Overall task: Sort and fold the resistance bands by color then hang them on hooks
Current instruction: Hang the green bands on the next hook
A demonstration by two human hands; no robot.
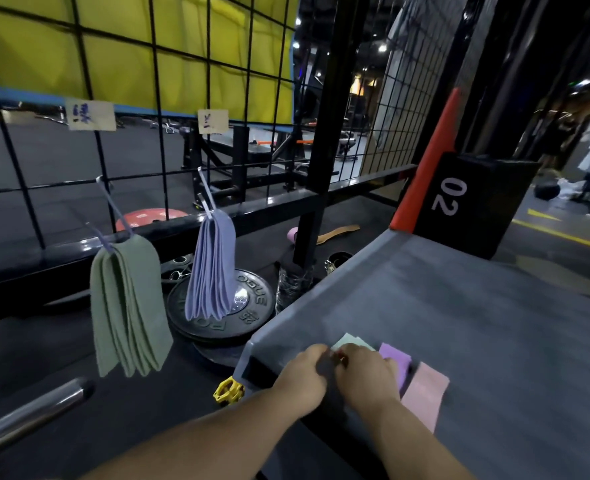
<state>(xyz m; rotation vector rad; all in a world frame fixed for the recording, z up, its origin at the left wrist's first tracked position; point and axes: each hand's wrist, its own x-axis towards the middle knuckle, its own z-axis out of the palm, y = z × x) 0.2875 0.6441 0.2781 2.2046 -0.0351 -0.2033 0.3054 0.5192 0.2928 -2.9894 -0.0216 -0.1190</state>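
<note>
1. Head view: left hand (304,372) and right hand (368,372) meet at the near corner of the grey platform (459,306), fingers curled inward; whether they pinch anything is too blurred to tell
2. Unhung bands lie on the platform just beyond the hands: pale green band (350,341), purple band (395,356), pink band (425,393), side by side
3. Suggested technique: take one colour at a time, align the edges, press the fold flat before lifting
4. No bin in view; hooks (205,192) on the wire grid (155,98) act as holders: green bundle (127,306) below the left label (91,115), lavender bundle (212,268) below the right label (213,121); pink and purple not yet hung
</note>
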